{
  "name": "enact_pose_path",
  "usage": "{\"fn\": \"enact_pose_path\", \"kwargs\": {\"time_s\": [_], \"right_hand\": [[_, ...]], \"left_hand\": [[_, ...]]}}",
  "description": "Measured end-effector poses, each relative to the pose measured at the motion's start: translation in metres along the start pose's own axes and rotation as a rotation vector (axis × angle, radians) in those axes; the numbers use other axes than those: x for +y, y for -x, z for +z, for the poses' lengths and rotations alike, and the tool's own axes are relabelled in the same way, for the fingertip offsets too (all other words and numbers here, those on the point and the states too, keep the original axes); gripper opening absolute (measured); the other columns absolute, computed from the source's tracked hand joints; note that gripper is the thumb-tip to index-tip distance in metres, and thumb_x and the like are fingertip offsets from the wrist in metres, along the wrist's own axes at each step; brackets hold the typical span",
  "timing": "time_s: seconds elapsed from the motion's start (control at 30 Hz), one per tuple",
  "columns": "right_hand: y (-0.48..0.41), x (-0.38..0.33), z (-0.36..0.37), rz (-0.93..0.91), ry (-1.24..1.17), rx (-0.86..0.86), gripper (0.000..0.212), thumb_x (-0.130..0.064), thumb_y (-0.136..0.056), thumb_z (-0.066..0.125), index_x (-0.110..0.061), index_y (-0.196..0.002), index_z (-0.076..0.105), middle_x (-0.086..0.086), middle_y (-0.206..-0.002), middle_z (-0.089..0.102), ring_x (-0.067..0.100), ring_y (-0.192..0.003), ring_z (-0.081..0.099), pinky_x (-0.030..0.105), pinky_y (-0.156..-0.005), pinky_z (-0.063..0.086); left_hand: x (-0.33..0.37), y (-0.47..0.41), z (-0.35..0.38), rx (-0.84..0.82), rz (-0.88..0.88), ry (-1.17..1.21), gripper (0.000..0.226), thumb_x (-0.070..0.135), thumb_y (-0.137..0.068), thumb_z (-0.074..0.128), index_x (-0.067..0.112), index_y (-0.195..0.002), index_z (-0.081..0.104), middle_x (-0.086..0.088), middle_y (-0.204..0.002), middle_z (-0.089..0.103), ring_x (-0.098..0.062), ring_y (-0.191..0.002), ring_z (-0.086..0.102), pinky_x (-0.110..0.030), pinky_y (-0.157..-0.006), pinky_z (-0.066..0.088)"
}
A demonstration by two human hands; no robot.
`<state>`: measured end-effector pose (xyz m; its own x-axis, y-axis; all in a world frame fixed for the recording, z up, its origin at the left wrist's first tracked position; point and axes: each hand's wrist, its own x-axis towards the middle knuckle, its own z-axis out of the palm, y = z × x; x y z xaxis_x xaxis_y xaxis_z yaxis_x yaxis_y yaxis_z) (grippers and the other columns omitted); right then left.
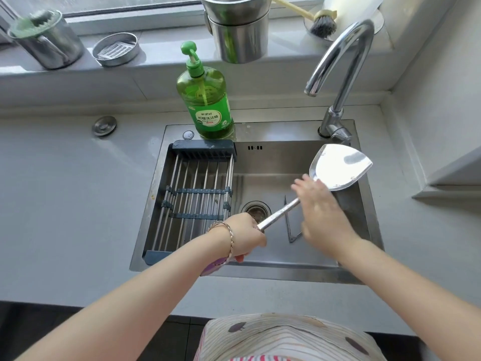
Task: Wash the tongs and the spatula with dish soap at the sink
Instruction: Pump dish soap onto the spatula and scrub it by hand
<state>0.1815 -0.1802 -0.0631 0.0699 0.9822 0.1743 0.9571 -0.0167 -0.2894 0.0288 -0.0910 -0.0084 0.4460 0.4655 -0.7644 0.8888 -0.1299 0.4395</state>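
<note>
My left hand (pixel 244 237) grips the handle of a steel spatula (pixel 338 166) and holds it slanted over the sink (pixel 273 267), blade up toward the right. My right hand (pixel 321 207), blurred, lies with straight fingers against the shaft just below the blade. Dark tongs (pixel 289 222) lie on the sink floor under the spatula, partly hidden by my right hand. A green dish soap bottle (pixel 205 100) with a pump stands on the sink's back rim.
The faucet (pixel 338 74) arches over the back right of the sink; no water shows. A drying rack (pixel 194 196) spans the sink's left half, the drain (pixel 256 209) beside it. Steel containers, a grater dish and a brush (pixel 322 22) stand on the windowsill.
</note>
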Motion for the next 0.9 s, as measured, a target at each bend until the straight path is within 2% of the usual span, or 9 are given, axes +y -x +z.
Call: {"fn": "enact_pose_path", "kwargs": {"time_s": [0.13,0.27,0.4,0.5,0.63,0.67,0.77,0.8,0.9], "right_hand": [[0.016,-0.026,0.011,-0.337,-0.010,-0.059,0.063,-0.002,-0.067,0.031,0.000,-0.129,0.040,0.017,-0.130,0.053,0.028,-0.127,0.036,0.036,-0.115,0.015],[0.005,-0.014,0.004,-0.081,-0.047,0.049,0.070,0.010,-0.063,0.036,0.002,-0.132,0.033,0.018,-0.136,0.041,0.031,-0.131,0.030,0.034,-0.117,0.011],[0.012,-0.024,0.008,-0.302,-0.096,-0.021,0.064,0.004,-0.068,0.028,0.000,-0.132,0.036,0.017,-0.138,0.045,0.028,-0.132,0.032,0.033,-0.117,0.013],[0.003,-0.004,-0.005,-0.101,-0.163,0.024,0.070,-0.001,-0.062,0.025,-0.003,-0.131,0.037,0.021,-0.135,0.050,0.027,-0.133,0.030,0.030,-0.118,0.008],[0.013,-0.028,-0.002,-0.349,-0.211,-0.067,0.066,0.002,-0.062,0.029,0.000,-0.127,0.044,0.019,-0.130,0.055,0.027,-0.129,0.038,0.034,-0.116,0.020],[0.011,-0.023,-0.003,-0.346,-0.209,-0.074,0.065,0.004,-0.063,0.029,0.000,-0.126,0.045,0.019,-0.128,0.056,0.026,-0.127,0.039,0.034,-0.115,0.021],[-0.002,-0.005,-0.013,-0.086,-0.246,0.024,0.064,0.003,-0.065,0.025,0.005,-0.123,0.052,0.025,-0.124,0.057,0.027,-0.125,0.038,0.036,-0.112,0.023],[-0.002,-0.008,-0.015,-0.090,-0.241,0.025,0.063,0.003,-0.066,0.025,0.007,-0.121,0.054,0.025,-0.124,0.057,0.028,-0.125,0.038,0.038,-0.111,0.023],[0.010,-0.031,-0.006,-0.324,-0.163,-0.033,0.059,0.005,-0.069,0.027,0.009,-0.121,0.055,0.021,-0.126,0.057,0.028,-0.125,0.041,0.038,-0.111,0.025]], "left_hand": [[0.004,0.004,0.001,-0.112,-0.038,0.135,0.029,0.011,-0.082,0.053,0.011,-0.055,0.041,-0.004,-0.046,0.040,-0.013,-0.031,0.036,-0.013,-0.036,0.031],[-0.001,0.001,-0.003,-0.414,-0.079,0.508,0.045,0.008,-0.086,0.045,0.021,-0.047,0.028,0.008,-0.034,0.025,-0.006,-0.027,0.023,-0.011,-0.034,0.020],[-0.009,0.001,-0.006,-0.544,-0.083,0.616,0.046,0.013,-0.081,0.046,0.025,-0.040,0.030,0.011,-0.031,0.025,-0.003,-0.026,0.025,-0.013,-0.034,0.023],[-0.011,0.001,-0.008,-0.581,-0.084,0.667,0.040,0.014,-0.072,0.050,0.024,-0.039,0.029,0.011,-0.029,0.026,-0.004,-0.024,0.026,-0.011,-0.034,0.024],[-0.011,0.003,-0.006,-0.549,-0.094,0.589,0.040,0.015,-0.077,0.048,0.024,-0.042,0.031,0.010,-0.032,0.027,-0.004,-0.026,0.026,-0.011,-0.033,0.024],[-0.011,0.004,-0.006,-0.540,-0.094,0.574,0.043,0.013,-0.080,0.046,0.023,-0.041,0.031,0.009,-0.032,0.027,-0.005,-0.026,0.026,-0.010,-0.033,0.023],[-0.009,0.007,-0.010,-0.532,-0.103,0.550,0.050,0.010,-0.086,0.042,0.023,-0.039,0.030,0.009,-0.031,0.026,-0.005,-0.025,0.025,-0.009,-0.032,0.022],[-0.007,0.008,-0.011,-0.521,-0.107,0.533,0.049,0.010,-0.087,0.042,0.022,-0.041,0.030,0.009,-0.032,0.026,-0.005,-0.026,0.025,-0.009,-0.032,0.021],[-0.003,0.010,-0.012,-0.445,-0.107,0.433,0.043,0.011,-0.087,0.046,0.019,-0.049,0.030,0.006,-0.036,0.026,-0.007,-0.028,0.025,-0.010,-0.035,0.022]]}}
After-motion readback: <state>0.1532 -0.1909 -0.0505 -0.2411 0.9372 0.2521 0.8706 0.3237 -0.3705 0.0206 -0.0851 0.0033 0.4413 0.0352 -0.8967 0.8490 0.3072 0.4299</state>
